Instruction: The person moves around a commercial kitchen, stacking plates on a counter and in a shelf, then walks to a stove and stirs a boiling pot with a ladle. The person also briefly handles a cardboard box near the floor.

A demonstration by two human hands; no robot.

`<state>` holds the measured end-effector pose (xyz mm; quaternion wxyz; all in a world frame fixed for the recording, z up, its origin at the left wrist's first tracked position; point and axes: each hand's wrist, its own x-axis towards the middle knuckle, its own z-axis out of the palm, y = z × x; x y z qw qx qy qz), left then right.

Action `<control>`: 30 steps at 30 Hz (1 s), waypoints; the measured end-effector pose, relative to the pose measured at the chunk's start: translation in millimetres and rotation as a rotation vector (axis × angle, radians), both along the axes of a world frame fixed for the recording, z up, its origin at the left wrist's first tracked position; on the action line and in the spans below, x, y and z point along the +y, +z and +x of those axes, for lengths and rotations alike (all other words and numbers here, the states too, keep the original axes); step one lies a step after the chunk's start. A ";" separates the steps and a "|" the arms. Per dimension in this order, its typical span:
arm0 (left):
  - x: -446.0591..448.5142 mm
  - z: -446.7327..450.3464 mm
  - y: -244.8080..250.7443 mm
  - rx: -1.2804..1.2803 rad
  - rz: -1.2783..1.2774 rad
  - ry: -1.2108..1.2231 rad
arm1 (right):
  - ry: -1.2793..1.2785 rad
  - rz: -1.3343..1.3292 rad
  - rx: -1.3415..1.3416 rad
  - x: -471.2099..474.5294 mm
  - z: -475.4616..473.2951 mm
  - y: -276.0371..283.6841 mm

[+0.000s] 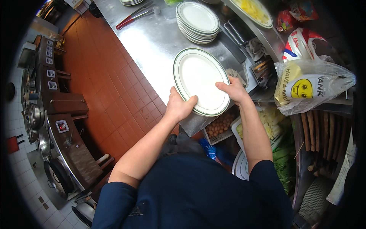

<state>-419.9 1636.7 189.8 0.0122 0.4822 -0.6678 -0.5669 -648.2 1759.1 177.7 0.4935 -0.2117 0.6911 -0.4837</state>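
Note:
Both my hands grip a white oval plate (197,77) with green bands round its rim. My left hand (180,105) has hold of the lower left edge, its thumb resting on top. On the right edge, my right hand (235,89) presses its thumb over the rim. The plate's face is bare, and it is over the near part of a stainless steel worktable (143,43); whether anything lies beneath it I cannot tell. Just beyond it stands a stack of similar oval plates (198,18).
Red-handled tongs (133,20) lie toward the table's far left. A plate of yellow slices (253,11) sits on a raised shelf, with a plastic bag (311,86) at right. Below are a crate of eggs (218,126) and leafy greens (283,169). A stove line (68,143) runs along the left.

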 end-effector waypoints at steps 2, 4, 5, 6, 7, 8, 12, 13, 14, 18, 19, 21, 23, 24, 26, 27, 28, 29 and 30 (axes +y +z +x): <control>-8.0 4.1 -4.4 0.001 0.032 0.108 | -0.038 -0.075 -0.017 5.8 -3.1 -10.0; -35.4 7.6 -9.9 0.041 0.185 0.248 | -0.201 -0.248 -0.105 14.5 4.0 -23.9; -55.7 7.1 -13.3 0.084 0.355 0.264 | -0.243 -0.235 -0.173 25.6 8.3 -28.1; -72.9 2.1 -17.8 0.140 0.400 0.298 | -0.310 -0.184 -0.255 41.1 17.0 -30.6; -90.5 -6.8 -22.1 0.201 0.443 0.332 | -0.394 -0.124 -0.351 53.1 26.3 -32.2; -107.8 -18.3 -26.1 0.227 0.462 0.300 | -0.432 -0.106 -0.403 58.9 43.2 -37.3; -146.9 -55.9 -36.4 0.294 0.529 0.014 | -0.567 -0.358 -0.739 63.1 101.6 -44.9; -153.3 -62.4 -37.0 0.318 0.563 -0.085 | -0.618 -0.378 -0.702 55.4 109.1 -46.3; -158.6 -69.5 -37.0 0.251 0.582 -0.092 | -0.664 -0.410 -0.672 45.2 114.5 -47.7; -182.0 -78.0 -33.9 0.239 0.666 -0.249 | -0.821 -0.449 -0.586 12.2 122.8 -43.5; -190.6 -77.2 -33.4 0.246 0.664 -0.274 | -0.848 -0.437 -0.579 3.7 126.1 -42.9; -214.2 -74.8 -31.2 0.231 0.656 -0.315 | -0.908 -0.419 -0.569 -18.2 133.0 -43.0; -246.4 -70.8 -26.3 0.243 0.678 -0.354 | -0.952 -0.399 -0.548 -48.1 136.1 -42.1; -264.0 -69.9 -23.1 0.249 0.673 -0.361 | -0.967 -0.398 -0.532 -66.4 136.6 -41.9; -298.5 -65.6 -18.1 0.252 0.680 -0.353 | -0.981 -0.391 -0.541 -103.2 136.9 -41.8; -315.1 -62.6 -16.1 0.256 0.678 -0.328 | -0.986 -0.373 -0.526 -121.8 134.9 -41.6; -330.9 -60.5 -14.7 0.260 0.670 -0.304 | -0.979 -0.368 -0.527 -140.0 131.8 -41.3; -345.6 -59.0 -14.3 0.261 0.664 -0.280 | -0.982 -0.358 -0.548 -156.3 129.6 -41.1; -361.1 -58.1 -14.9 0.278 0.677 -0.266 | -0.944 -0.353 -0.539 -171.5 126.3 -40.3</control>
